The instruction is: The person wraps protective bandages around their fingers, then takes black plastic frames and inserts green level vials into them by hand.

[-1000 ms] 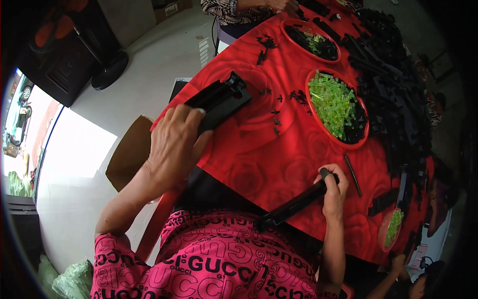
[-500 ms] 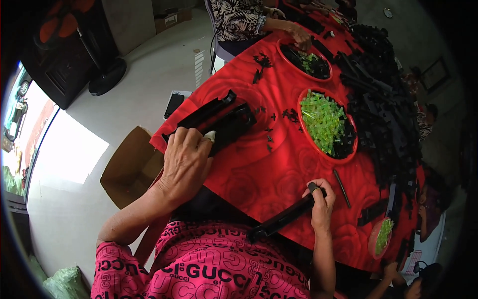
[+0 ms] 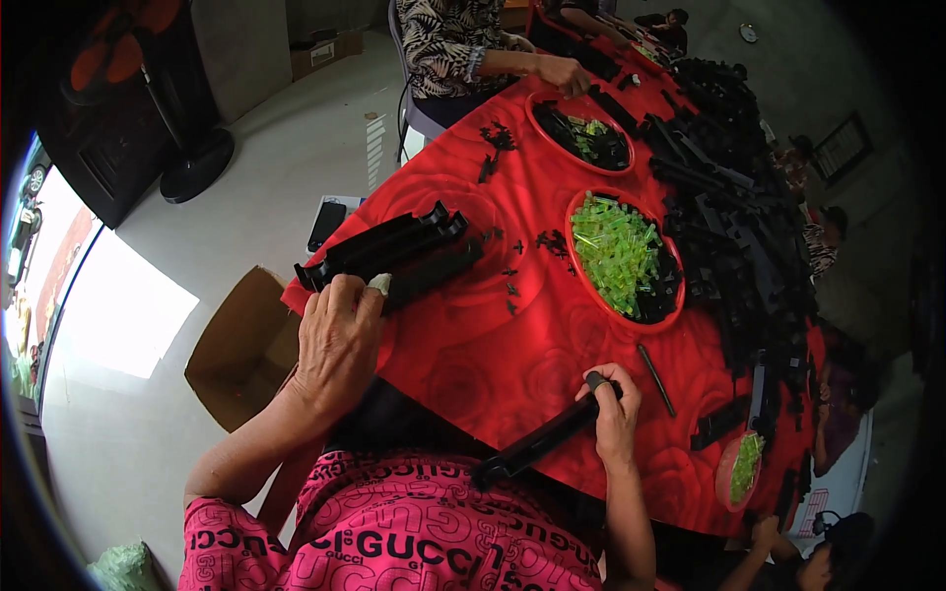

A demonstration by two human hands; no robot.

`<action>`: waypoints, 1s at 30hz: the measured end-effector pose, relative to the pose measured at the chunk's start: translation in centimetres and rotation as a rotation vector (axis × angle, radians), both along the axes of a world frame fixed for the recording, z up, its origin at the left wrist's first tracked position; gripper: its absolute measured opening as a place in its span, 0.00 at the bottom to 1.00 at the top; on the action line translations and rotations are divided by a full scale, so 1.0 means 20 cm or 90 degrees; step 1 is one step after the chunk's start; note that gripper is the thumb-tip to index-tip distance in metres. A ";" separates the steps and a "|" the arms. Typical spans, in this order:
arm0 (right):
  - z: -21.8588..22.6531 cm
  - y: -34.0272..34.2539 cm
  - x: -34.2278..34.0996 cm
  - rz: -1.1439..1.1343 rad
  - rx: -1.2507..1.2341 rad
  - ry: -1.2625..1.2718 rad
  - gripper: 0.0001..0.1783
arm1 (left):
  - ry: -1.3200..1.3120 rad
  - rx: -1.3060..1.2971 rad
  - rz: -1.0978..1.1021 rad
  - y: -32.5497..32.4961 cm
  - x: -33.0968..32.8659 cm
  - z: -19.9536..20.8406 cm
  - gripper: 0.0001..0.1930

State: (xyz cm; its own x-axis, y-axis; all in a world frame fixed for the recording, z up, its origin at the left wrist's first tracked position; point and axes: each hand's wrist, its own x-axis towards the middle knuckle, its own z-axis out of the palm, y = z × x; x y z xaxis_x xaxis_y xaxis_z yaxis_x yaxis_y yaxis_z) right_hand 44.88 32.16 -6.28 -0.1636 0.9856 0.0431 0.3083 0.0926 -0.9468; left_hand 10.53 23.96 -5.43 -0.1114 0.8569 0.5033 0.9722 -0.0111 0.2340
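My left hand (image 3: pixel 340 340) is closed at the near edge of a group of long black plastic parts (image 3: pixel 389 246) lying side by side on the red cloth. Its fingertips are partly hidden against the nearest part, and a whitish cover shows on one finger. In my right hand (image 3: pixel 618 409) is another long black plastic part (image 3: pixel 542 438), gripped at its upper end and slanting down toward my body. A dark band sits round one finger of that hand. Beside it on the cloth rests a thin dark rod (image 3: pixel 656 380).
A red bowl (image 3: pixel 579 281) holds green-yellow clear pieces and black bits; a second bowl (image 3: pixel 533 120) stands beyond, near a co-worker's hand (image 3: pixel 564 75). Long black parts (image 3: pixel 724 227) are heaped at right. Small black pieces (image 3: pixel 498 136) lie scattered. A cardboard box (image 3: pixel 232 345) stands left.
The raised black part by my left hand has come down against the others. The co-worker's hand has lifted out of the far bowl. My right hand still holds its part.
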 end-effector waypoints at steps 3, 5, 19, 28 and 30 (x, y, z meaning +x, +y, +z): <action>0.00 0.00 0.00 0.003 -0.006 -0.001 0.08 | -0.004 -0.041 0.003 -0.01 0.03 0.03 0.15; 0.00 0.00 0.00 0.000 -0.003 -0.001 0.08 | 0.012 -0.061 -0.074 -0.01 0.04 0.06 0.10; 0.11 0.31 -0.64 0.172 -0.062 0.108 0.08 | -0.083 -0.001 -0.084 0.10 -0.09 0.07 0.13; 0.00 0.53 -0.94 0.148 -0.055 0.115 0.19 | -0.188 -0.200 0.000 0.27 -0.32 0.07 0.26; -0.03 0.49 -0.90 0.113 -0.044 0.145 0.22 | -0.156 -0.208 -0.016 0.25 -0.30 0.03 0.27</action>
State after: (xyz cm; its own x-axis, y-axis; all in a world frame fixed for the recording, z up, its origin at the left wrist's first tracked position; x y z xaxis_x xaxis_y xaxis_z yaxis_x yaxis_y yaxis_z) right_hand 26.89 41.88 -6.95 -0.3277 0.9443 0.0321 0.0713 0.0586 -0.9957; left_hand 4.62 28.91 -4.91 -0.1714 0.9713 0.1650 0.8875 0.0795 0.4539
